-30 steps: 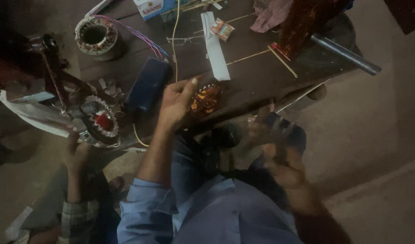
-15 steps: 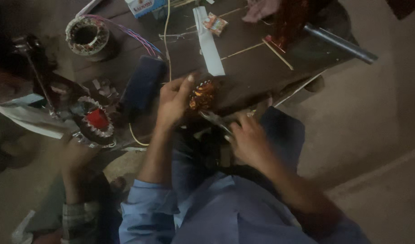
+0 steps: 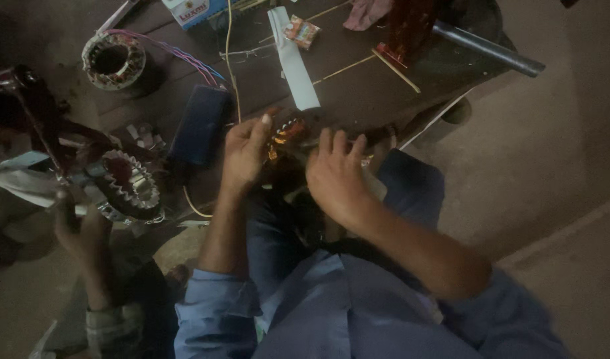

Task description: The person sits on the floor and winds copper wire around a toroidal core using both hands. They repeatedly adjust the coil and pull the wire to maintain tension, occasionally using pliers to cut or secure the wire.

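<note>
Nearest me, over my lap, my right hand (image 3: 337, 174) lies palm down with its fingers spread and curled forward. Its fingertips touch the copper-wound motor coil (image 3: 286, 133), though I cannot tell whether they grip it or only rest against it. The coil sits at about eleven o'clock from this hand, right at the near edge of the worktop (image 3: 358, 100).

My left hand (image 3: 244, 154) is just beside it, at about nine o'clock from the right hand. Its thumb is raised and its fingers are closed around the coil's left side, so this hand has the firmer hold and is the nearer of the two. The coil lies between both hands, at two o'clock from the left. Its long axis I cannot judge, as the hands hide too much.

Farther out, a dark blue case (image 3: 200, 125) lies at ten o'clock from the left hand, and a white strip (image 3: 293, 61) runs away from the coil towards twelve. A wound stator ring (image 3: 113, 61) sits far off at ten o'clock. Another person's hand (image 3: 79, 226) holds a toothed stator (image 3: 128, 186) at eight o'clock.
</note>
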`<state>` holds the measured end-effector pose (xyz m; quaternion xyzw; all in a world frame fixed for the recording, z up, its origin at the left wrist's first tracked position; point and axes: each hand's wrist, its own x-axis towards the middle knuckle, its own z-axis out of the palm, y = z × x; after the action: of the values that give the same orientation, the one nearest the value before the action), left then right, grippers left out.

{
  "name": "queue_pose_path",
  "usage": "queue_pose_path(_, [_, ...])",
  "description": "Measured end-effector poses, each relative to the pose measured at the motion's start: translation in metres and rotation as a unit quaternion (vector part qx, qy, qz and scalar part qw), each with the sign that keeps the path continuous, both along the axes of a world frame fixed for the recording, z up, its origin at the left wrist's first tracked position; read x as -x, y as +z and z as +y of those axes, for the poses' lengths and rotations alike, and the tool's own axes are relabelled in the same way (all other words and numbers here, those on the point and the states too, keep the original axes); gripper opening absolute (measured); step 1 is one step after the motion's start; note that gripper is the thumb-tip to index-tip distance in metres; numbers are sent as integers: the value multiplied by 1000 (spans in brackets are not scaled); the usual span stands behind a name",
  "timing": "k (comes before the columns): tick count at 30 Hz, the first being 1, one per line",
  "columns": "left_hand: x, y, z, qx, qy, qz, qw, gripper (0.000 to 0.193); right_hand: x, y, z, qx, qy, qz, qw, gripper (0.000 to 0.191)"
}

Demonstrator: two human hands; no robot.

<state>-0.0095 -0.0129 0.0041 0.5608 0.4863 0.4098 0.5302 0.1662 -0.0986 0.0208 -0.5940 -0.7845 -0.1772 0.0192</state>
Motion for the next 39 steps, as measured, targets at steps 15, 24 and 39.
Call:
queue_pose_path(15, [-2,0,5,14,-56,-56,997,42,-31,-11,28,452,-130,407,783,44])
queue_pose_path(24, [-1,-9,4,5,9,31,999,56,-52,-1,-12,169,37,156,972,31])
queue_pose_path(39, [-8,12,-4,-11,-6,37,999,49,-43,0,-4,237,57,75,967,29])
